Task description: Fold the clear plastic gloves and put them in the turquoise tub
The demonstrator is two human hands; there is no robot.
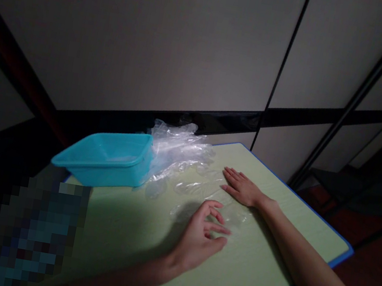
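My left hand point(202, 237) hovers over the pale green table point(257, 271), fingers curled loosely and apart, holding nothing. Just beyond its fingertips lies a flat clear plastic glove point(237, 215). My right hand point(242, 188) rests palm down on the table with fingers stretched out flat, touching the edge of that thin plastic. Another clear glove point(192, 188) lies between the hands and a heap of clear plastic gloves point(178, 150) at the table's far side.
A turquoise plastic tub point(108, 158) stands at the table's far left, against the plastic heap. The table has a blue rim point(341, 253) and ends close on the right. Pale wall panels with dark strips stand behind. A blurred patch covers the lower left.
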